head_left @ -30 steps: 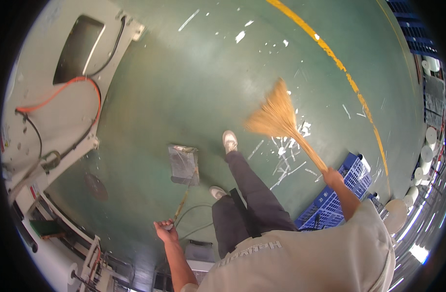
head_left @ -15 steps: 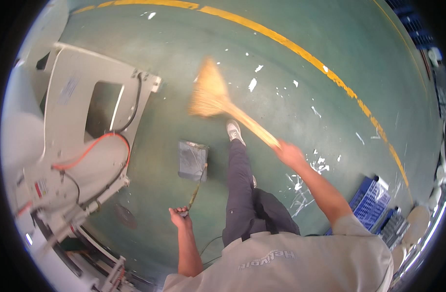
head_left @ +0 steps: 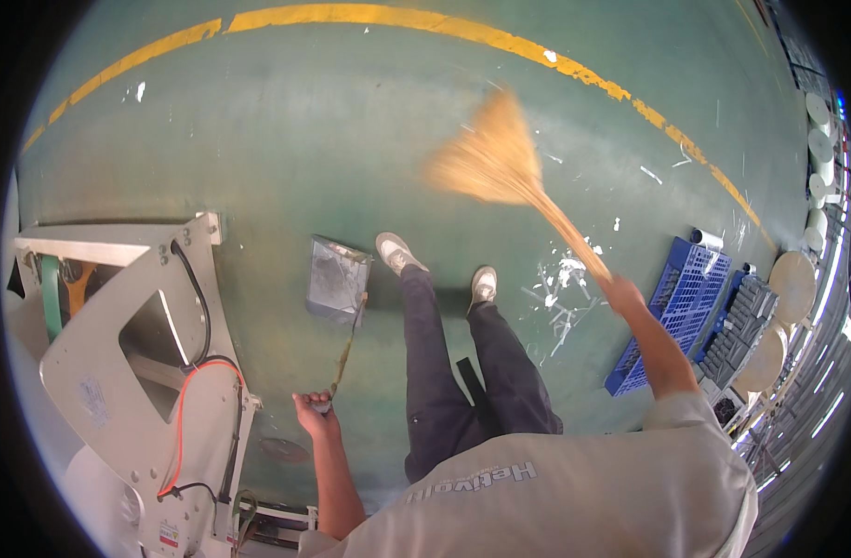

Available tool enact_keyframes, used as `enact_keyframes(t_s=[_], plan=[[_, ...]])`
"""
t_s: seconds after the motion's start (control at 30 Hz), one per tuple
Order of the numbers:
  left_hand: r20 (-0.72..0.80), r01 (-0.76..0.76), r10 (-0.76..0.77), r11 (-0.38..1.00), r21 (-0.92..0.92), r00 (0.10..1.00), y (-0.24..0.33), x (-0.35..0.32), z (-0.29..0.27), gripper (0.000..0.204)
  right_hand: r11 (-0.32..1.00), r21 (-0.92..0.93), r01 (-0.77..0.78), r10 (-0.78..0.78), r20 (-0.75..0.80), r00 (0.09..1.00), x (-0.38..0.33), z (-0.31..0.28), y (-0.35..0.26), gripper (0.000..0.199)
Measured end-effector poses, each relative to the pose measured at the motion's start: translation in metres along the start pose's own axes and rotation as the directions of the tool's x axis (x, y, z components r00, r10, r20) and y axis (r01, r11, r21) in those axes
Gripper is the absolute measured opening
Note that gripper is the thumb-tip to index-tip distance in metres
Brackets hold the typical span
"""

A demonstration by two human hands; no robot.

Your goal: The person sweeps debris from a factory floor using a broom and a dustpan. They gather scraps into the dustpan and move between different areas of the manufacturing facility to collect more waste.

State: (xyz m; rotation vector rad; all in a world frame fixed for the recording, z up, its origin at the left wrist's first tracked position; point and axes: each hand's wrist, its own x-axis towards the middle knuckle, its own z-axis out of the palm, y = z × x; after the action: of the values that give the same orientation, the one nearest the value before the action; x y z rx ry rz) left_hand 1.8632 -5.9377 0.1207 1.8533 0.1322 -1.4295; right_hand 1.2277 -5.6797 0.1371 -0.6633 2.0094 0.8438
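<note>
Partway, by the look of it. Right hand closed around the handle of a straw broom, bristle head lifted off the green floor and blurred, out ahead and to the right of the feet. Left hand clenched on the long thin handle of a metal dustpan, pan resting on the floor just left of the left shoe. White scraps scattered on the floor to the right of the right shoe, between it and the blue crate; a few more flecks near the yellow line. Pan contents too dim to read. Judged: most of the visible litter not yet gathered into the pan.

Against the frame half a second back: broom head swung from upper left of the feet over to the right. Dustpan in much the same place by the foot. White machine frame lower and further left in view, crate closer in, so head turned.
</note>
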Motion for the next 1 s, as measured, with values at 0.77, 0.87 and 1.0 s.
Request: enact_keyframes(t_s=[0.77,0.87,1.0], plan=[[0.231,-0.205,0.102,0.848,0.488,0.968,-0.152,-0.207,0.388,0.034,0.762,0.647,0.030,-0.013,-0.031,0.999,0.269,-0.153,0.179,0.052],[0.293,-0.198,0.036,0.815,0.544,0.956,-0.176,-0.225,0.446,0.033,0.627,0.737,-0.252,0.208,0.153,0.966,0.202,-0.029,0.284,0.055],[0.397,-0.207,-0.052,0.787,0.581,0.916,-0.224,-0.256,0.527,0.032,0.290,0.717,-0.634,0.207,0.600,0.773,0.067,0.079,0.367,0.057]])
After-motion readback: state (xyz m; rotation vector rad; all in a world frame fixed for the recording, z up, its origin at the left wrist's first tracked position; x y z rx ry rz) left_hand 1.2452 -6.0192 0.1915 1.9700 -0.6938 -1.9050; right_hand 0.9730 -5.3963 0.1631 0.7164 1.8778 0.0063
